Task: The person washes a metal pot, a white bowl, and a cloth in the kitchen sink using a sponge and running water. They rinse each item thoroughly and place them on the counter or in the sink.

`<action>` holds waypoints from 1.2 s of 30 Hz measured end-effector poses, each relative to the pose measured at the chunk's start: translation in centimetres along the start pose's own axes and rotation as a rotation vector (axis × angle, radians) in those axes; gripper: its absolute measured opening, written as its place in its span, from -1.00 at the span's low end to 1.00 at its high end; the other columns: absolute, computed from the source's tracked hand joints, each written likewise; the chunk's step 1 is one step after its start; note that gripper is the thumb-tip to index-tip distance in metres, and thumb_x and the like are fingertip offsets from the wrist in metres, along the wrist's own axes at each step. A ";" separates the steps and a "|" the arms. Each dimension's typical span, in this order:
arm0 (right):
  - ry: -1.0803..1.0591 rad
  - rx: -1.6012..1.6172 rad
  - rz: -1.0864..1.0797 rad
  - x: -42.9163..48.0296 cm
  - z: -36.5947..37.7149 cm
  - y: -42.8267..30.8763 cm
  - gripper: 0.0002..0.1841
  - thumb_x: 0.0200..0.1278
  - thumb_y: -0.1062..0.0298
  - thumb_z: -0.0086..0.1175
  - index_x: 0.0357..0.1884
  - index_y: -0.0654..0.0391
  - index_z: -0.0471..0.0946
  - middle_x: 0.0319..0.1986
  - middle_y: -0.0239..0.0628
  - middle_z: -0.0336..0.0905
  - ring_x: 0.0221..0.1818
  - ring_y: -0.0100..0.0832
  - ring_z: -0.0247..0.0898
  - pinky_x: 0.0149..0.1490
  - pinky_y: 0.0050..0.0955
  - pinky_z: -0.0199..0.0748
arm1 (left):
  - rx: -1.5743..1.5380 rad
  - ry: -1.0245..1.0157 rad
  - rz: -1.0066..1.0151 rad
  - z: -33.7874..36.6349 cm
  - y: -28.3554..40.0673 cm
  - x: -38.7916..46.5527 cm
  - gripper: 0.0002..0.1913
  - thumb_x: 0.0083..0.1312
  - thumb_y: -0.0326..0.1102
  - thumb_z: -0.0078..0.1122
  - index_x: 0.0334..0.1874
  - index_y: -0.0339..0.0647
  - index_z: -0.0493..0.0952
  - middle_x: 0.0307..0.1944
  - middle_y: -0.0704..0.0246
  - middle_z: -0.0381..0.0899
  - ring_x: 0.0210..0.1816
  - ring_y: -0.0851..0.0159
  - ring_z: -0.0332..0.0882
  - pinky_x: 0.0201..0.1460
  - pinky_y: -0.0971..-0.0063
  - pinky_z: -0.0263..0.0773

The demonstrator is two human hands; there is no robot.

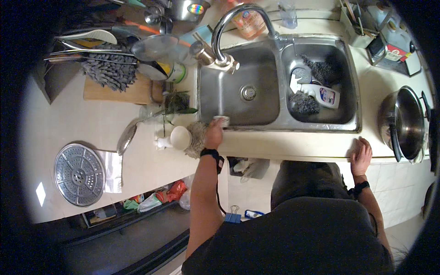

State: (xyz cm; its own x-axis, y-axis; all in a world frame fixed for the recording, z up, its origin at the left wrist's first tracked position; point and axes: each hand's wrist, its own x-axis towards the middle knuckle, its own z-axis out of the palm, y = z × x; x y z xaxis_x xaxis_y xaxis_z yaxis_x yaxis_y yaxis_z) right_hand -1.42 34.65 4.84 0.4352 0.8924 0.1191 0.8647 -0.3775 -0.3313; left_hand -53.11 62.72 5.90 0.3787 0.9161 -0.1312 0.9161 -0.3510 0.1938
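Observation:
At the front left rim of the empty left basin (220, 96) of a double steel sink, my left hand (213, 136) grips a small pale pad (222, 121), possibly a sponge. Part of the pad is hidden by my fingers. Just left of that hand lies a shaggy beige cloth (197, 140), beside a white cup (180, 138). My right hand (361, 157) rests on the counter's front edge, fingers a little apart, with nothing in it. In the right basin (321, 118) lie a white spray bottle (328, 96), a grey fluffy cloth (305, 103) and a round scrubber (301, 75).
A chrome gooseneck tap (237, 11) arches over the left basin. To the right stands a steel pot (405, 123) with black handles. On the left counter are a perforated steamer plate (79, 175), a ladle-like utensil (127, 137) and a wooden board (118, 90) under a grey chenille mitt (110, 67).

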 end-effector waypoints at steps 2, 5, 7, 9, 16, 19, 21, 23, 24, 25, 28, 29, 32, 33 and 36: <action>-0.018 0.012 0.022 0.3 -0.6 -0.4 -0.50 -0.08 0.46 -0.01 0.05 0.13 0.35 0.08 -0.15 0.26 0.18 -0.11 0.11 0.30 -0.19 0.01 | -0.368 0.091 -0.192 -0.1 0.0 2.8 -0.56 0.25 -0.45 -0.03 0.21 -0.07 0.30 0.01 0.12 0.46 -0.08 0.07 0.50 -0.12 0.31 0.44; -0.098 0.232 0.071 2.2 -2.1 -2.7 -0.51 -0.16 0.61 -0.02 -0.03 0.15 0.38 0.04 -0.12 0.28 0.16 -0.08 0.13 0.28 -0.20 0.07 | -1.134 0.168 -0.456 -0.7 2.9 6.5 -0.61 0.24 -0.42 0.07 0.13 -0.11 0.32 -0.12 0.23 0.52 -0.18 0.26 0.52 -0.37 0.42 0.45; -0.012 0.324 -0.133 5.4 -2.5 -5.8 -0.62 -0.09 0.62 0.00 -0.11 0.17 0.42 0.00 -0.12 0.32 0.12 -0.07 0.21 0.22 -0.22 0.19 | -1.398 0.174 -0.546 -1.4 4.9 9.0 -0.64 0.23 -0.41 0.13 0.07 -0.12 0.33 -0.20 0.32 0.53 -0.23 0.38 0.50 -0.49 0.51 0.41; -0.130 0.439 -0.278 10.1 -2.6 -9.2 -0.62 -0.08 0.61 0.02 -0.11 0.18 0.42 0.00 -0.09 0.33 0.11 -0.04 0.23 0.19 -0.26 0.24 | -1.545 0.160 -0.656 -1.4 6.3 11.4 -0.74 0.24 -0.26 0.14 -0.05 -0.06 0.40 -0.28 0.41 0.54 -0.38 0.40 0.51 -0.64 0.55 0.28; -0.021 0.165 -0.758 28.6 6.4 -20.8 -0.62 0.04 0.49 -0.06 -0.01 0.16 0.40 0.07 -0.12 0.32 0.17 -0.09 0.19 0.30 -0.16 0.07 | -1.978 0.184 -0.761 -1.2 8.3 18.0 -0.63 0.39 -0.01 -0.23 -0.02 -0.12 0.41 -0.18 0.38 0.55 -0.20 0.27 0.53 -0.47 0.34 0.45; -0.290 -0.426 -0.915 33.7 7.8 -19.6 -0.64 0.13 0.41 -0.17 -0.03 0.29 0.44 0.03 -0.15 0.40 0.29 -0.25 0.07 0.40 -0.13 -0.12 | -2.249 0.149 -0.625 -1.2 9.1 19.4 -0.66 0.38 -0.09 -0.20 -0.06 -0.17 0.45 -0.15 0.28 0.57 -0.19 0.20 0.57 -0.29 0.33 0.55; -0.278 -0.468 -0.976 35.2 7.2 -18.4 -0.67 0.09 0.38 -0.14 -0.15 0.30 0.53 -0.05 -0.19 0.48 0.33 -0.32 0.00 0.45 -0.10 -0.30 | -2.364 0.029 -0.505 -1.0 9.0 19.8 -0.66 0.35 -0.12 -0.20 -0.06 -0.19 0.45 -0.07 0.24 0.55 -0.02 0.11 0.51 0.01 0.12 0.44; -0.320 -0.606 -0.973 35.1 6.9 -18.8 -0.64 0.11 0.35 -0.10 -0.06 0.24 0.50 -0.01 -0.20 0.45 0.33 -0.32 0.01 0.45 -0.13 -0.31 | -2.464 -0.063 -0.378 -0.6 8.8 20.1 -0.65 0.33 -0.11 -0.20 -0.09 -0.20 0.47 -0.05 0.23 0.53 0.01 0.09 0.48 0.04 0.08 0.41; -0.301 -0.417 -0.888 34.5 7.4 -20.1 -0.62 0.15 0.28 -0.07 0.01 0.19 0.46 0.04 -0.18 0.40 0.33 -0.26 0.01 0.43 -0.14 -0.25 | -2.472 -0.080 -0.369 -0.4 8.7 20.1 -0.65 0.29 -0.11 -0.17 -0.07 -0.18 0.47 -0.01 0.21 0.51 0.05 0.09 0.45 0.09 0.04 0.35; -0.303 -0.268 -0.780 33.5 8.3 -22.0 -0.58 0.19 0.21 -0.04 0.08 0.14 0.42 0.10 -0.16 0.34 0.33 -0.21 0.00 0.42 -0.15 -0.18 | -2.456 -0.058 -0.401 -0.3 8.7 20.2 -0.64 0.29 -0.10 -0.18 -0.06 -0.18 0.46 -0.01 0.21 0.51 0.05 0.09 0.45 0.08 0.04 0.35; -0.448 0.651 -0.524 29.6 12.9 -28.9 -0.41 0.25 -0.04 -0.04 0.27 0.01 0.22 0.27 -0.03 0.06 0.32 0.03 -0.05 0.33 -0.14 0.03 | -2.552 -0.032 -0.310 -0.2 9.5 20.0 -0.65 0.29 -0.15 -0.11 0.00 -0.21 0.43 -0.01 0.22 0.51 0.04 0.17 0.46 0.08 0.15 0.35; -0.477 0.713 -0.497 28.8 14.7 -31.2 -0.40 0.23 0.03 -0.02 0.28 0.01 0.20 0.31 -0.06 -0.01 0.33 -0.03 -0.03 0.33 -0.16 0.04 | -2.479 -0.008 -0.122 -0.3 10.0 19.7 -0.67 0.29 -0.18 -0.08 0.01 -0.22 0.42 -0.01 0.22 0.50 0.03 0.19 0.46 0.09 0.18 0.35; -0.562 0.779 -0.646 28.2 18.6 -36.2 -0.50 0.20 0.19 -0.01 0.21 0.03 0.29 0.18 -0.08 0.24 0.19 -0.10 0.23 0.27 -0.20 0.14 | -1.656 0.289 0.045 -0.9 10.4 18.4 -0.64 0.33 -0.18 -0.07 0.08 -0.24 0.36 0.01 0.24 0.47 0.02 0.23 0.45 0.11 0.28 0.34; -0.808 1.123 -0.401 27.5 19.2 -37.0 -0.55 0.19 0.27 -0.02 0.16 0.05 0.33 0.11 -0.08 0.34 0.12 -0.11 0.32 0.23 -0.21 0.19 | -1.153 0.470 0.070 -1.1 10.0 17.8 -0.58 0.37 -0.11 -0.11 0.16 -0.24 0.31 0.04 0.24 0.45 0.02 0.22 0.44 0.12 0.29 0.34; -0.629 1.055 -0.589 24.9 19.8 -39.2 -0.67 0.16 0.41 0.01 0.01 0.12 0.42 -0.05 -0.09 0.48 -0.03 -0.16 0.41 0.11 -0.30 0.31 | -2.481 0.154 -0.412 -1.5 7.2 18.2 -0.40 0.32 0.23 -0.31 0.13 -0.14 0.31 0.01 0.32 0.48 0.01 0.26 0.46 0.11 0.31 0.35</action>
State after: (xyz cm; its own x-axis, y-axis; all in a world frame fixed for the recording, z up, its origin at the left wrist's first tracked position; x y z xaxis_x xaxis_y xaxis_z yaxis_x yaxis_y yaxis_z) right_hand -29.48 76.55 2.30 -0.3601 0.9222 0.1411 0.1560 0.2087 -0.9655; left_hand -39.88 77.15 6.41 0.2040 0.8876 -0.4129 -0.8216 0.3846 0.4208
